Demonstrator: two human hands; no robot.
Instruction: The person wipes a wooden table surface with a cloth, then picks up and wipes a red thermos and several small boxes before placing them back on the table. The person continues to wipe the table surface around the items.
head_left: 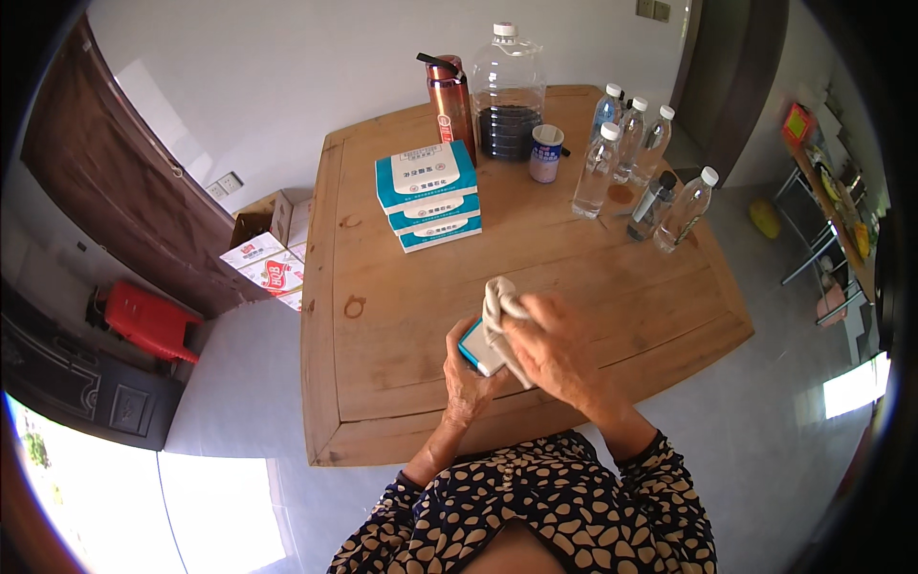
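Near the front of the wooden table (402, 335), my left hand (466, 387) is wrapped round a small white box with teal edges (481, 350). My right hand (555, 354) grips a bunched beige cloth (497, 301), which lies against the box and hides part of it. Slight blur softens the right fingers. Beyond my hands, toward the left, stands a stack of three teal-and-white boxes (432, 206), their edges slightly out of line.
Behind the stack stand a copper-coloured flask (449, 100), a large clear jug of dark liquid (507, 124) and a blue-and-white cup (545, 153). Several clear bottles (595, 177) crowd the right side. On the floor at left are a cardboard carton (268, 263) and a red stool (148, 316).
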